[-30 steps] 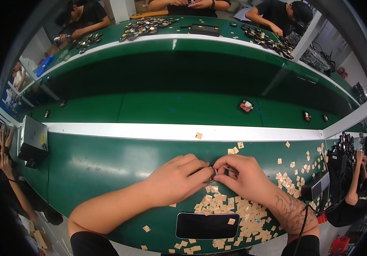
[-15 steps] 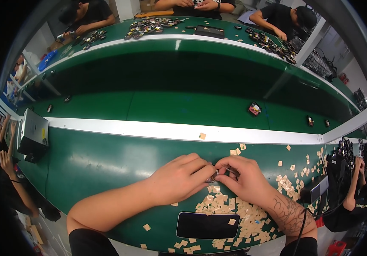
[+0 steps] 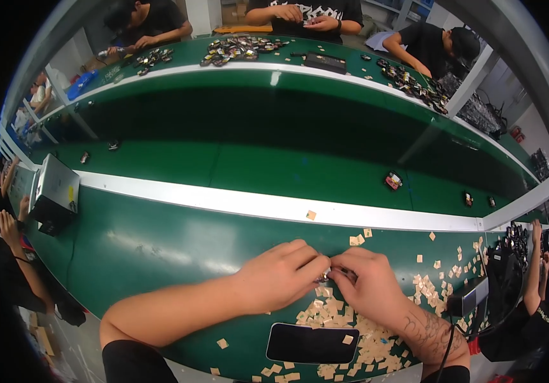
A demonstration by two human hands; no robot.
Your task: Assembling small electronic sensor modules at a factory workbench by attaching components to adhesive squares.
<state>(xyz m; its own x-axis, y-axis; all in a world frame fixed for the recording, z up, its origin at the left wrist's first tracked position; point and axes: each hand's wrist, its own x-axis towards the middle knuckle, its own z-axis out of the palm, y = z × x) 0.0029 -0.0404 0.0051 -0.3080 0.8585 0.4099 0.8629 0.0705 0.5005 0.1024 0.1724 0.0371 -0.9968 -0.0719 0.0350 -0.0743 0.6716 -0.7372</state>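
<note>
My left hand (image 3: 284,274) is closed around a small dark-and-silver electronic part (image 3: 324,276), most of which its fingers hide. Against the part's right side, my right hand (image 3: 370,281) pinches a thin tweezer-like tool (image 3: 349,274), of which only a sliver shows. Both hands are just above the green tabletop (image 3: 153,249). Below them lies a loose heap of small tan square pads (image 3: 325,313), spreading to the right under my right forearm. A black-screened phone (image 3: 312,345) lies nearest me, with one pad on its screen.
A white ledge (image 3: 236,198) separates my table from a green conveyor belt (image 3: 255,166) carrying a few small devices (image 3: 393,180). A grey metal box (image 3: 57,191) stands at the left. To the right is a small dark boxy device (image 3: 469,297) with a cable. Co-workers sit opposite by device piles (image 3: 242,50).
The view has shifted, so the scene sits lower and slightly to the right. My fingers have closed in around the part, and the thin tool shows less than before.
</note>
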